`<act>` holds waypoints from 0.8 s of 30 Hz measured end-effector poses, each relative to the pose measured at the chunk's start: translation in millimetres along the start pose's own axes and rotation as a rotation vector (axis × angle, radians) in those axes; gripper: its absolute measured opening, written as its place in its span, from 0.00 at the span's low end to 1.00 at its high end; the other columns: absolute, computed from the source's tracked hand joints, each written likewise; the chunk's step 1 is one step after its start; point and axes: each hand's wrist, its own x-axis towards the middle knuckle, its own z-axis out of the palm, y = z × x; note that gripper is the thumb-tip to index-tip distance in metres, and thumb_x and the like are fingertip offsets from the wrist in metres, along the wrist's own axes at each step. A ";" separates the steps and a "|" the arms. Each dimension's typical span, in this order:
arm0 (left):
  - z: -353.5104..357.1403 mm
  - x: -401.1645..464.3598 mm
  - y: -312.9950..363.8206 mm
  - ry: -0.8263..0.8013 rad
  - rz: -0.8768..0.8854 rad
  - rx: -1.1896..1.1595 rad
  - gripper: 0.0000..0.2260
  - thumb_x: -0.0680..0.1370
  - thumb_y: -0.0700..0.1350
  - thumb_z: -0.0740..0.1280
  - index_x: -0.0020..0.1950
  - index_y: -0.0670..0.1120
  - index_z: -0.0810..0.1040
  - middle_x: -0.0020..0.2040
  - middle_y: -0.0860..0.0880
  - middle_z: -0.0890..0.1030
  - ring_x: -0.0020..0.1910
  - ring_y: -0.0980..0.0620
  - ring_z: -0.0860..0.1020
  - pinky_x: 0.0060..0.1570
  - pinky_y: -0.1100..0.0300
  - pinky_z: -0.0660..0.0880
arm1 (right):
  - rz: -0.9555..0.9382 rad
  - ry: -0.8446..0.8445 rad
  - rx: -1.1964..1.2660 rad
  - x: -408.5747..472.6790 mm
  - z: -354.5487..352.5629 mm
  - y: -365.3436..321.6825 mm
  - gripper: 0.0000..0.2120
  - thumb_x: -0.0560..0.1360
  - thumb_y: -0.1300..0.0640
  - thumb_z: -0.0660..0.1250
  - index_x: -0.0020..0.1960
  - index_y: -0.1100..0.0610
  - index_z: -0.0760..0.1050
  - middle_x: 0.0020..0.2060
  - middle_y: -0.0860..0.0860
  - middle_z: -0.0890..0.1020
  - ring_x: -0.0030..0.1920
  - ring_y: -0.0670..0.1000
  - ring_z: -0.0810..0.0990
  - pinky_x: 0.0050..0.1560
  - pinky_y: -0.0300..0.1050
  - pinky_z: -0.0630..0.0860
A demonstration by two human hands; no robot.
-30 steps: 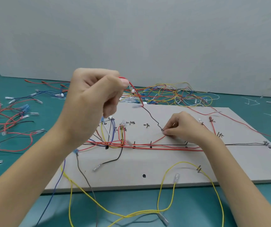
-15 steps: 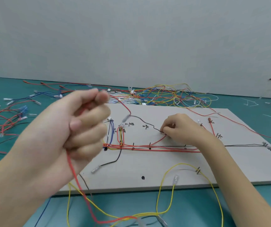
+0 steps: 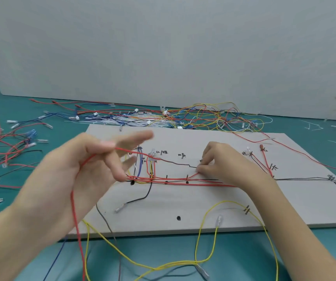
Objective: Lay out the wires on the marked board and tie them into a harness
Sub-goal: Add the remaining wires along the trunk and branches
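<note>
Left hand raised above the board's near-left corner, fingers splayed and blurred, palm up; red wire draped across the fingers and falling past the board's front edge, so more guided than gripped. Right hand down on the board's middle, fingertips pinched on the point where the black wire meets a red lead, most likely pinning that junction so the slack can be drawn along the marked route without shifting what is laid. Main bundle of red wires flat along the board's drawn line, just nearer than the right hand. Yellow wire looped off the board's front edge onto the worktop.

Against half a second ago: left hand no longer a closed fist around the red wire but opened, and farther out over the board. Right hand unmoved, same pinch.
</note>
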 end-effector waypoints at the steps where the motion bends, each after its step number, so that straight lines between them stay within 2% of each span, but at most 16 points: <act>1: 0.4 1.0 0.2 -0.134 -0.023 -0.095 0.16 0.72 0.44 0.64 0.24 0.44 0.78 0.49 0.42 0.85 0.64 0.45 0.77 0.66 0.48 0.72 | -0.004 0.011 0.004 0.5 1.8 0.1 0.08 0.74 0.53 0.72 0.42 0.57 0.85 0.46 0.49 0.79 0.46 0.49 0.78 0.47 0.46 0.75; 2: 0.4 0.9 1.2 -0.269 -0.062 -0.215 0.16 0.72 0.44 0.65 0.24 0.44 0.77 0.45 0.41 0.84 0.63 0.42 0.78 0.66 0.48 0.72 | -0.005 0.019 0.008 0.9 3.4 0.3 0.08 0.73 0.53 0.72 0.41 0.57 0.85 0.45 0.49 0.79 0.46 0.49 0.78 0.47 0.45 0.75; 3: 0.6 1.1 3.7 -0.356 -0.121 -0.273 0.17 0.74 0.44 0.64 0.25 0.44 0.76 0.39 0.42 0.82 0.56 0.41 0.81 0.65 0.48 0.72 | -0.003 0.028 0.018 1.1 4.2 0.4 0.08 0.73 0.53 0.72 0.41 0.57 0.85 0.44 0.49 0.80 0.45 0.49 0.78 0.46 0.45 0.75; 4: -3.7 2.4 1.7 -0.379 -0.158 -0.252 0.17 0.76 0.46 0.64 0.27 0.45 0.76 0.34 0.45 0.79 0.44 0.44 0.83 0.62 0.47 0.74 | 0.000 0.037 0.033 1.0 4.2 0.3 0.07 0.72 0.53 0.73 0.41 0.57 0.85 0.43 0.49 0.81 0.44 0.49 0.78 0.45 0.44 0.74; 5: -1.4 8.7 -1.2 -0.346 -0.185 -0.172 0.17 0.77 0.48 0.63 0.29 0.45 0.76 0.32 0.47 0.76 0.34 0.48 0.79 0.56 0.48 0.78 | 0.000 0.045 0.048 0.7 3.7 0.2 0.07 0.72 0.54 0.73 0.40 0.57 0.85 0.41 0.48 0.81 0.43 0.49 0.78 0.43 0.43 0.74; 7: 5.8 19.1 -6.5 -0.257 -0.238 0.030 0.18 0.78 0.52 0.60 0.34 0.44 0.80 0.34 0.47 0.78 0.25 0.52 0.71 0.40 0.55 0.79 | -0.009 0.050 0.062 -0.2 3.3 -0.5 0.05 0.72 0.55 0.74 0.40 0.55 0.85 0.40 0.47 0.81 0.42 0.48 0.78 0.43 0.42 0.74; 10: 12.8 31.1 -19.2 -0.109 -0.339 0.338 0.22 0.80 0.52 0.57 0.40 0.44 0.85 0.40 0.48 0.82 0.23 0.54 0.65 0.29 0.60 0.73 | -0.016 0.037 0.068 -1.5 3.3 -1.6 0.05 0.71 0.54 0.73 0.39 0.54 0.85 0.39 0.47 0.81 0.43 0.47 0.79 0.46 0.46 0.76; 12: 16.1 34.4 -28.0 -0.080 -0.380 0.531 0.21 0.82 0.52 0.55 0.44 0.47 0.85 0.33 0.48 0.77 0.23 0.54 0.67 0.29 0.62 0.72 | -0.006 0.008 0.104 -2.0 1.7 -2.2 0.10 0.73 0.49 0.72 0.39 0.55 0.84 0.38 0.50 0.82 0.42 0.49 0.80 0.46 0.49 0.77; 13: 18.8 34.5 -32.3 -0.083 -0.396 0.592 0.21 0.83 0.53 0.54 0.44 0.50 0.85 0.34 0.45 0.76 0.24 0.54 0.69 0.28 0.63 0.72 | 0.006 -0.010 0.131 -2.1 0.0 -2.5 0.13 0.74 0.47 0.70 0.39 0.55 0.83 0.39 0.52 0.83 0.43 0.51 0.80 0.47 0.50 0.77; 14: 22.6 33.9 -36.0 -0.087 -0.413 0.632 0.21 0.83 0.53 0.54 0.43 0.51 0.84 0.39 0.41 0.79 0.24 0.54 0.70 0.27 0.64 0.72 | 0.019 -0.026 0.165 -2.3 -1.8 -2.8 0.16 0.76 0.44 0.67 0.39 0.55 0.83 0.40 0.54 0.84 0.44 0.53 0.81 0.49 0.50 0.77; 15: 26.5 33.7 -40.1 -0.090 -0.416 0.653 0.20 0.83 0.52 0.53 0.42 0.51 0.83 0.48 0.38 0.81 0.23 0.54 0.70 0.27 0.65 0.71 | 0.029 -0.033 0.202 -2.6 -3.3 -2.6 0.17 0.77 0.44 0.65 0.40 0.55 0.83 0.40 0.55 0.84 0.45 0.54 0.81 0.50 0.51 0.77; 16: 30.2 32.9 -43.8 -0.096 -0.409 0.672 0.20 0.83 0.51 0.53 0.41 0.50 0.81 0.55 0.40 0.81 0.23 0.54 0.71 0.27 0.64 0.71 | 0.032 -0.034 0.233 -3.2 -4.3 -2.2 0.17 0.78 0.44 0.64 0.40 0.55 0.83 0.40 0.55 0.84 0.45 0.55 0.82 0.51 0.51 0.77; 17: 32.9 32.5 -47.7 -0.103 -0.396 0.704 0.20 0.83 0.51 0.53 0.41 0.49 0.80 0.59 0.41 0.80 0.23 0.53 0.70 0.28 0.63 0.71 | 0.030 -0.031 0.254 -3.8 -5.0 -1.6 0.17 0.78 0.45 0.65 0.41 0.55 0.84 0.39 0.55 0.85 0.45 0.55 0.82 0.51 0.51 0.78; 19: 35.7 31.5 -52.4 -0.110 -0.375 0.780 0.19 0.84 0.51 0.52 0.43 0.49 0.80 0.61 0.38 0.79 0.22 0.53 0.70 0.30 0.60 0.70 | 0.016 -0.030 0.306 -5.9 -5.6 0.6 0.12 0.77 0.50 0.67 0.42 0.56 0.84 0.38 0.52 0.85 0.43 0.51 0.82 0.50 0.50 0.78; 22: 35.0 30.2 -54.1 -0.115 -0.363 0.808 0.20 0.84 0.51 0.52 0.43 0.49 0.80 0.62 0.36 0.78 0.20 0.54 0.69 0.31 0.59 0.69 | -0.017 -0.021 0.398 -9.2 -6.6 1.9 0.04 0.74 0.56 0.71 0.43 0.54 0.85 0.41 0.46 0.85 0.45 0.41 0.81 0.49 0.38 0.75; 24: 35.5 29.8 -51.7 -0.097 -0.383 0.736 0.21 0.84 0.51 0.52 0.43 0.49 0.82 0.62 0.37 0.79 0.20 0.54 0.69 0.29 0.61 0.69 | -0.046 0.023 0.423 -9.6 -8.6 1.7 0.03 0.72 0.57 0.73 0.42 0.51 0.84 0.43 0.43 0.84 0.49 0.39 0.79 0.51 0.36 0.72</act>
